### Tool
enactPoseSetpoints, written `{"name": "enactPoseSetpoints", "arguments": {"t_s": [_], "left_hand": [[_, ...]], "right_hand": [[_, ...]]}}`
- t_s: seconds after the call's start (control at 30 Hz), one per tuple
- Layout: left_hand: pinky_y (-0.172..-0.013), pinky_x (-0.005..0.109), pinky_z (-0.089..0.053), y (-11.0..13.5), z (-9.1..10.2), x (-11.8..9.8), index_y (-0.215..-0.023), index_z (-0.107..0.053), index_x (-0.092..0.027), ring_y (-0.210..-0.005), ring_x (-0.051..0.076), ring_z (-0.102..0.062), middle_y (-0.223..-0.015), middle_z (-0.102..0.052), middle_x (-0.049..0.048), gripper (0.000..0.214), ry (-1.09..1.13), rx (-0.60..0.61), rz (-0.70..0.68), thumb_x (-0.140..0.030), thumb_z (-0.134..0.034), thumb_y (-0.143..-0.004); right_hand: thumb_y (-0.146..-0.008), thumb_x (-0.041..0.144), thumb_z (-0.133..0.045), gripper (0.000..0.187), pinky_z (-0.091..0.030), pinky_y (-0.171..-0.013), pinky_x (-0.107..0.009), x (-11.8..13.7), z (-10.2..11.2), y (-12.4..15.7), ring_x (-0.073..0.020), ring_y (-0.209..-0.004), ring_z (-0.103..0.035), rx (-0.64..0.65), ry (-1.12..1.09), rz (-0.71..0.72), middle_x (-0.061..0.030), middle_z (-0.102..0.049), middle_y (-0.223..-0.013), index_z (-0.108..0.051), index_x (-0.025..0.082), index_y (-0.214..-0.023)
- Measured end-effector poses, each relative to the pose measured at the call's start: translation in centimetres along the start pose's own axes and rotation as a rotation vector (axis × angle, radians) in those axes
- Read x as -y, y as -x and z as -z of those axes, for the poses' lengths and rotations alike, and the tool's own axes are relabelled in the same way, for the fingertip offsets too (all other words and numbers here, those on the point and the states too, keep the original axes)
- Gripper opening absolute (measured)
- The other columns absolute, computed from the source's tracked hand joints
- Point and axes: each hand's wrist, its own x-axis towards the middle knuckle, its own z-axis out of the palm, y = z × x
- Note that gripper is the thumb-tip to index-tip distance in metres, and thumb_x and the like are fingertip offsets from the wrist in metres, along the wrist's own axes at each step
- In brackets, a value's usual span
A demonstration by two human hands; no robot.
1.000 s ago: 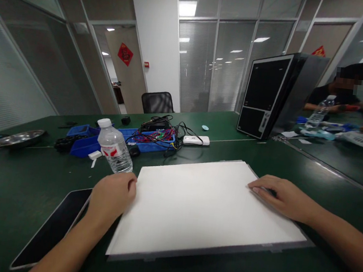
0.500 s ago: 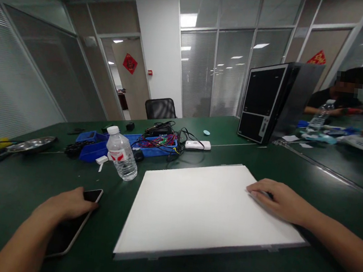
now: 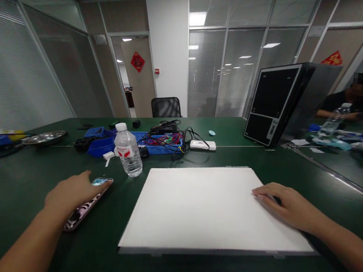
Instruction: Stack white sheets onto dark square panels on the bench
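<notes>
A flat white panel (image 3: 212, 209) lies on the green table (image 3: 4, 194) in front of me. My right hand (image 3: 287, 204) rests on the panel's right edge, fingers stretched flat. My left hand (image 3: 70, 195) lies on a phone (image 3: 86, 208) to the left of the panel, fingers curled over it; the phone's screen is lit. A clear water bottle (image 3: 128, 156) with a white cap stands just beyond the phone.
Blue trays (image 3: 102, 142) with coloured wires (image 3: 165, 136) and a white box (image 3: 202, 145) sit behind the bottle. A metal dish (image 3: 43, 137) lies far left. A black computer case (image 3: 280, 103) stands at right. Another person (image 3: 362, 100) sits at the far right.
My left hand left the panel's left edge, moved left onto the phone, and the phone's screen lit up. My right hand stayed on the panel's right edge.
</notes>
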Motion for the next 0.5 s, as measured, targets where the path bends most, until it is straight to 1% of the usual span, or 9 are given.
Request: {"name": "enactPoseSetpoints", "arguments": {"t_s": [0.03, 0.1, 0.13, 0.17, 0.2, 0.27, 0.33, 0.4, 0.5], "left_hand": [[-0.079, 0.058, -0.054, 1.2, 0.4, -1.5, -0.113, -0.072, -0.012, -0.103, 0.053, -0.07, -0.116, -0.074, 0.0316, 0.083, -0.066, -0.077, -0.001, -0.086, -0.056, -0.08], [-0.075, 0.045, -0.05, 3.7, 0.9, -5.0, -0.097, -0.07, -0.019, -0.096, 0.039, -0.07, -0.104, -0.075, 0.02, 0.055, -0.077, -0.323, -0.126, -0.065, -0.041, -0.098], [-0.073, 0.04, -0.048, 5.0, 0.8, -6.8, -0.088, -0.066, -0.021, -0.091, 0.033, -0.069, -0.094, -0.073, 0.0149, 0.045, -0.07, -0.432, -0.221, -0.055, -0.039, -0.102], [-0.072, 0.038, -0.046, 6.2, 0.5, -8.4, -0.078, -0.061, -0.023, -0.085, 0.029, -0.067, -0.084, -0.07, 0.011, 0.041, -0.063, -0.489, -0.33, -0.048, -0.039, -0.102], [-0.07, 0.037, -0.044, 7.3, -0.1, -9.9, -0.071, -0.056, -0.025, -0.078, 0.026, -0.065, -0.075, -0.065, 0.008, 0.04, -0.044, -0.479, -0.455, -0.044, -0.04, -0.102], [-0.07, 0.037, -0.046, 9.0, -1.5, -12.0, -0.066, -0.055, -0.025, -0.072, 0.023, -0.063, -0.069, -0.063, 0.0057, 0.042, 0.045, -0.371, -0.654, -0.04, -0.042, -0.102], [-0.082, 0.038, -0.052, 9.9, -3.2, -13.1, -0.078, -0.067, -0.023, -0.084, 0.024, -0.069, -0.083, -0.072, 0.0075, 0.036, 0.152, -0.237, -0.762, -0.04, -0.046, -0.102], [-0.102, 0.044, -0.054, 10.1, -4.8, -13.4, -0.105, -0.077, -0.021, -0.11, 0.028, -0.072, -0.113, -0.078, 0.0117, 0.034, 0.252, -0.119, -0.776, -0.042, -0.051, -0.101], [-0.125, 0.055, -0.041, 9.6, -6.6, -13.0, -0.14, -0.069, -0.019, -0.147, 0.035, -0.056, -0.157, -0.061, 0.0177, 0.052, 0.335, 0.017, -0.644, -0.047, -0.055, -0.099]], "right_hand": [[-0.104, 0.056, -0.054, 0.045, -0.058, -0.105, -0.052, 0.0, 0.0, 0.0, -0.0317, -0.118, -0.071, 0.006, 0.002, -0.005, -0.0104, -0.076, -0.129, -0.081, 0.026, -0.124], [-0.105, 0.057, -0.054, 0.046, -0.057, -0.106, -0.051, 0.1, 0.0, 0.0, -0.0313, -0.118, -0.071, 0.02, 0.002, -0.016, -0.011, -0.076, -0.13, -0.081, 0.026, -0.125], [-0.105, 0.058, -0.053, 0.047, -0.057, -0.106, -0.051, 0.2, 0.1, 0.0, -0.0312, -0.118, -0.071, 0.023, 0.005, -0.023, -0.0112, -0.076, -0.13, -0.08, 0.025, -0.125], [-0.105, 0.059, -0.052, 0.049, -0.057, -0.106, -0.051, 0.2, 0.1, -0.1, -0.0313, -0.118, -0.071, 0.021, 0.011, -0.028, -0.0114, -0.076, -0.13, -0.08, 0.025, -0.125], [-0.105, 0.06, -0.051, 0.05, -0.056, -0.107, -0.051, 0.3, 0.1, -0.1, -0.0316, -0.119, -0.07, 0.012, 0.021, -0.032, -0.0117, -0.076, -0.13, -0.081, 0.025, -0.124], [-0.105, 0.061, -0.048, 0.053, -0.054, -0.111, -0.053, 0.2, 0.1, -0.2, -0.033, -0.123, -0.069, -0.027, 0.057, -0.042, -0.0124, -0.075, -0.132, -0.081, 0.024, -0.124], [-0.104, 0.062, -0.046, 0.056, -0.051, -0.117, -0.055, -0.3, 0.0, -0.2, -0.0345, -0.129, -0.067, -0.077, 0.103, -0.07, -0.0126, -0.073, -0.137, -0.079, 0.023, -0.127], [-0.103, 0.063, -0.047, 0.059, -0.047, -0.121, -0.056, -1.2, -0.2, -0.2, -0.0354, -0.136, -0.063, -0.092, 0.147, -0.12, -0.012, -0.069, -0.146, -0.075, 0.023, -0.136], [-0.101, 0.067, -0.047, 0.067, -0.041, -0.126, -0.056, -2.7, -0.7, 0.0, -0.0361, -0.144, -0.057, -0.037, 0.205, -0.199, -0.0117, -0.06, -0.157, -0.067, 0.023, -0.148]]}}
